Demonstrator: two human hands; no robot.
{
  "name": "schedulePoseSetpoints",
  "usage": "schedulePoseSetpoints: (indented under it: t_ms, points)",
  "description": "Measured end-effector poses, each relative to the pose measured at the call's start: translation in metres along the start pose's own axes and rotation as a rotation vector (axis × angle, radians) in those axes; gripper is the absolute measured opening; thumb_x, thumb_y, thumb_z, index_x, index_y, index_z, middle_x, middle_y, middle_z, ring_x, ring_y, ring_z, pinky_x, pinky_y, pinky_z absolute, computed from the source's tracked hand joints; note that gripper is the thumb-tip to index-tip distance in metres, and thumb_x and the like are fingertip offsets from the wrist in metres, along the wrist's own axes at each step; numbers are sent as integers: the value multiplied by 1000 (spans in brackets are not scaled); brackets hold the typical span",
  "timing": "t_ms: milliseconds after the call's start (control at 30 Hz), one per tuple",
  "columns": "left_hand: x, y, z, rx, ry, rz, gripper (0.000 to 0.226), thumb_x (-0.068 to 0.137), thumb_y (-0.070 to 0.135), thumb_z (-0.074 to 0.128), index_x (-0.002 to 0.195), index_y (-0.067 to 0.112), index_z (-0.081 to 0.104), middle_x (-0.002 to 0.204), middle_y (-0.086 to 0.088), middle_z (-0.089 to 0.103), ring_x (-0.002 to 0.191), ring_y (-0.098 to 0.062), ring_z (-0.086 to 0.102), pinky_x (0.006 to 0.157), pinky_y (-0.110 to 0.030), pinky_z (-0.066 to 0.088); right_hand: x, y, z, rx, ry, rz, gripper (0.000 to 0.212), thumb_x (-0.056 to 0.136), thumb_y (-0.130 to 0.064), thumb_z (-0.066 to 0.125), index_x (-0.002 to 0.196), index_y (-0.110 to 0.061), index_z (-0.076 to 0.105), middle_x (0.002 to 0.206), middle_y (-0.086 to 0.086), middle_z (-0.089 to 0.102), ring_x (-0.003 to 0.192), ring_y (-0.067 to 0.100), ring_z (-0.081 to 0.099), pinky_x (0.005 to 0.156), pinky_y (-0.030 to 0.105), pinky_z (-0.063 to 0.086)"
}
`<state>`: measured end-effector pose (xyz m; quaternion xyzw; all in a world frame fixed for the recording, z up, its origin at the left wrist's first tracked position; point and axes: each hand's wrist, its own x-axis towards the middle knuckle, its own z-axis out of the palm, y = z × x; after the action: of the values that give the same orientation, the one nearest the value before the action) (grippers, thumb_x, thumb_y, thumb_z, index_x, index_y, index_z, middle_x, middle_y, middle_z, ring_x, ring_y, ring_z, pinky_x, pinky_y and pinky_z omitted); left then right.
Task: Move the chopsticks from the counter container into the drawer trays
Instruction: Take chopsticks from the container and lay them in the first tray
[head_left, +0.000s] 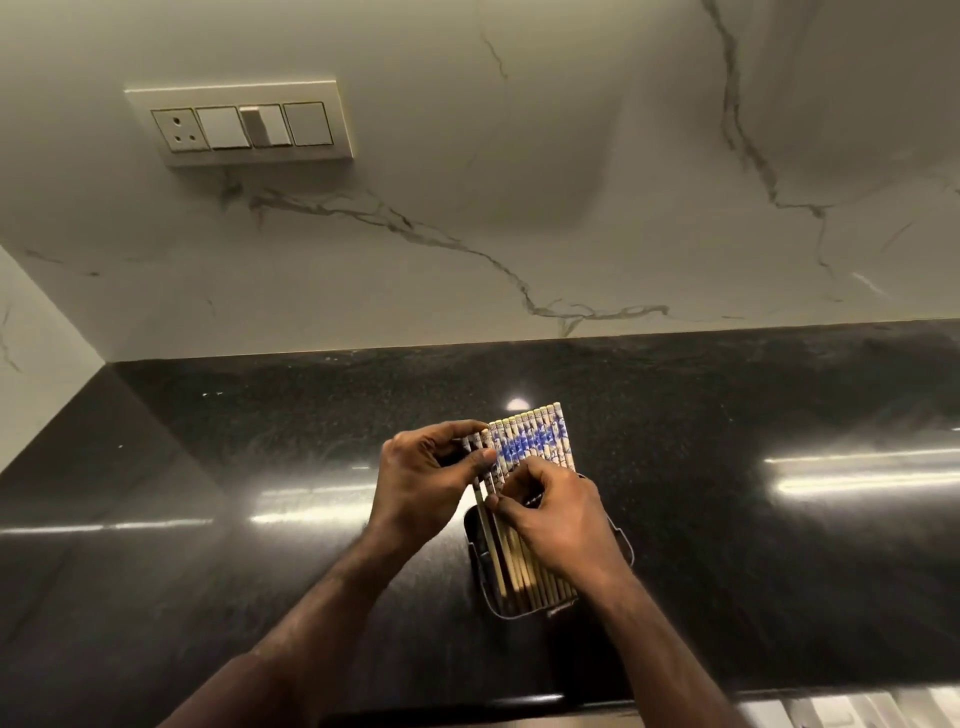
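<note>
Currently the chopsticks (530, 447) stand fanned in the container (480, 540) on the counter (260, 441); left hand (421, 483) pinches the leftmost sticks, right hand (550, 514) clasps the rest. Risk: uneven lifting may spill sticks beside the container

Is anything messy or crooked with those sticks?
Mostly no. The chopsticks stand in a tidy row in the dark container on the black counter. One or two at the left end lean away from the rest, where the left hand pinches them. The right hand holds the others. Nothing looks spilled or broken.
</note>
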<state>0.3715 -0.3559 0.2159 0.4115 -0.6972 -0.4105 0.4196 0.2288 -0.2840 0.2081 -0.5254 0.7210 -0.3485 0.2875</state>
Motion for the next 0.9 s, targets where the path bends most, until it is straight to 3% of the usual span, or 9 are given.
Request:
schedulePoseSetpoints:
  t_ms: [100,200,333,467,567,700,900]
  points:
    - [-3,25,-6,-31,-10,100,30,74,6,80,96,27,73,89,2,77,79,-12,75,71,-38,62,-14,-7,-8,53,34,-31,14,85,-37,71,95,-30,65,90,-11,68,85,0,63,75,23,53]
    - [-7,54,-14,-13,-45,222,31,74,10,80,102,19,72,91,-1,77,81,-10,75,72,-33,62,-31,-17,-17,83,77,-101,22,87,-34,69,108,-28,69,98,-13,70,89,-3,64,77,17,51]
    - [-22,104,-27,-15,-110,308,31,75,9,80,104,18,73,93,5,76,83,-4,73,75,-23,60,-57,-40,-33,143,143,-205,15,90,-29,66,104,-26,71,93,-14,71,88,-7,65,73,11,49]
    - [-50,157,-40,-35,-146,446,33,76,7,78,108,14,72,97,2,75,86,-5,73,79,-23,59,-92,-65,-52,222,192,-333,15,91,-22,65,105,-24,70,97,-11,73,91,-3,67,80,16,52]
    - [-72,187,-46,-114,-174,518,33,77,2,77,109,11,71,95,-1,75,85,-12,74,78,-29,60,-122,-76,-66,319,178,-374,17,92,-21,64,108,-19,70,100,-6,75,96,3,69,89,30,55]
    - [-97,212,-39,-262,-222,547,33,77,-1,76,107,12,71,89,-2,76,80,-23,75,75,-39,62,-169,-69,-88,376,108,-380,18,94,-20,61,110,-17,69,102,-2,75,98,12,70,91,38,54]
    - [-135,232,1,-390,-292,509,46,77,-3,75,116,20,67,90,3,77,84,-21,75,73,-33,61,-228,-32,-123,266,40,-318,17,91,-21,63,105,-17,70,98,-6,76,94,10,72,87,30,55]
